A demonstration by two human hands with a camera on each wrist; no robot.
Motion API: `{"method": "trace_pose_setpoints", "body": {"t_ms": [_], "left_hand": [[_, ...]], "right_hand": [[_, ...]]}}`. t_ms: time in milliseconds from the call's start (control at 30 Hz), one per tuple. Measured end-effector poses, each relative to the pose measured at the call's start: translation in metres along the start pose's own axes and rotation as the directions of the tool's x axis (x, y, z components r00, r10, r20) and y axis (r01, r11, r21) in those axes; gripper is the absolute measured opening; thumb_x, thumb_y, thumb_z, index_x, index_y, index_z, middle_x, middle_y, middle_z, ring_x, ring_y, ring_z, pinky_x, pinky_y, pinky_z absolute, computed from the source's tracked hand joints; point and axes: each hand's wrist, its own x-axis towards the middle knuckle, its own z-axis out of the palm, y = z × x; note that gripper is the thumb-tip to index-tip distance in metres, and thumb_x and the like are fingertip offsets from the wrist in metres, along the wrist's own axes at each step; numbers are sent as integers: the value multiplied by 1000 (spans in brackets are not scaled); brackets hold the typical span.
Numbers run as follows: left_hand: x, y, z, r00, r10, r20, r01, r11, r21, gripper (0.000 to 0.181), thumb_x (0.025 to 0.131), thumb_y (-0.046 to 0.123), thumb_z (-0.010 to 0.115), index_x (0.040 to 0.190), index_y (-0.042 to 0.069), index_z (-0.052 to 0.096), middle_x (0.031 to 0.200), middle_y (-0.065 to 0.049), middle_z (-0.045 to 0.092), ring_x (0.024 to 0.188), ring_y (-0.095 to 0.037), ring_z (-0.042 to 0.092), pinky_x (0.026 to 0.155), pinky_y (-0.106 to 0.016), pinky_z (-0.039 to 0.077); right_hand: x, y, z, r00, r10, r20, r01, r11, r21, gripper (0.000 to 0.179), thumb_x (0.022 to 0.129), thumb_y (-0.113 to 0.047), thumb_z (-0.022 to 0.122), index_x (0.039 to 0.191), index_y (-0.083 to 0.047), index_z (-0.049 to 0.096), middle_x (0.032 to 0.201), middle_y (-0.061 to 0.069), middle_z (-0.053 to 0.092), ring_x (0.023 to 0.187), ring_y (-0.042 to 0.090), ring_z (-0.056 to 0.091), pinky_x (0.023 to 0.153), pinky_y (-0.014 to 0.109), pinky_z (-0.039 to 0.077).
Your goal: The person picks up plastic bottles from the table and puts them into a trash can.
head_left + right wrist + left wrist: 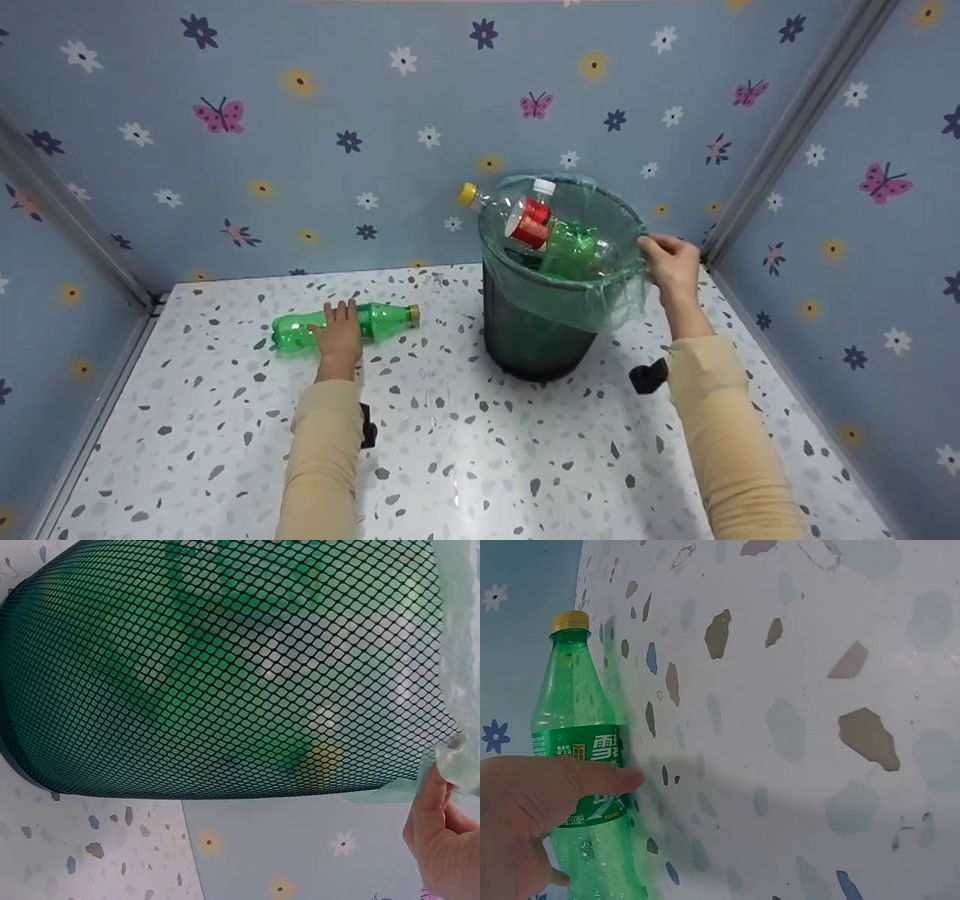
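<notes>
A green plastic bottle (386,320) with a yellow cap and green label lies on its side at the left of the speckled table. My left hand (341,331) grips it around the middle, and its label (596,746) shows partly behind the digits in the left wrist view. At the right, my right hand (671,262) pinches the edge of the translucent green bag (622,300) lining a dark mesh bin (525,337). Inside the bin are a clear bottle with a yellow cap (468,194), a red-labelled bottle (534,221) and a green bottle (566,251).
The bin stands upright near the back wall (420,97), which is blue with flowers and butterflies. Similar panels close off the left and right sides of the table (450,465). Grey metal strips (795,135) run along the corners.
</notes>
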Motion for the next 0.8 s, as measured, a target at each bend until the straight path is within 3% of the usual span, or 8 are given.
{"method": "trace_pose_setpoints", "body": {"t_ms": [133,233,400,600,800], "left_hand": [[-4,-2,2,996,54,-70,-53,998,15,59,80,-13,53,133,-7,28,131,-28,29,124,-43,21,91,-66,19],[-8,-5,3,992,79,-95,-78,997,19,54,80,-12,54,129,-9,33,126,-28,33,118,-43,29,90,-64,22],[-14,-8,2,992,84,-98,-81,996,29,53,78,-3,63,124,-9,40,120,-26,38,110,-42,37,87,-58,31],[-24,-9,1,991,100,-93,-97,994,42,65,71,8,73,125,-8,41,119,-26,42,109,-40,40,85,-55,35],[-37,-8,3,989,103,-107,-106,994,-20,66,67,12,76,121,-9,43,112,-27,47,103,-40,45,82,-54,37]], "right_hand": [[-4,-2,1,1000,-31,-4,31,999,12,34,80,-24,65,107,-2,63,90,5,58,75,10,52,58,22,44],[-39,-35,2,1000,-8,-10,7,999,-33,33,85,-19,57,111,3,59,88,2,54,73,8,50,57,20,43],[-39,-34,3,1000,-2,-9,2,999,-40,32,85,-19,56,110,2,59,86,1,54,71,8,50,56,19,43],[-39,-35,4,1000,-7,-20,6,999,-35,30,85,-18,57,108,2,60,81,-1,54,66,7,48,51,18,41],[-39,-36,3,1000,-9,-16,9,1000,-16,31,85,-17,56,109,3,59,82,-1,54,67,7,49,53,17,42]]}}
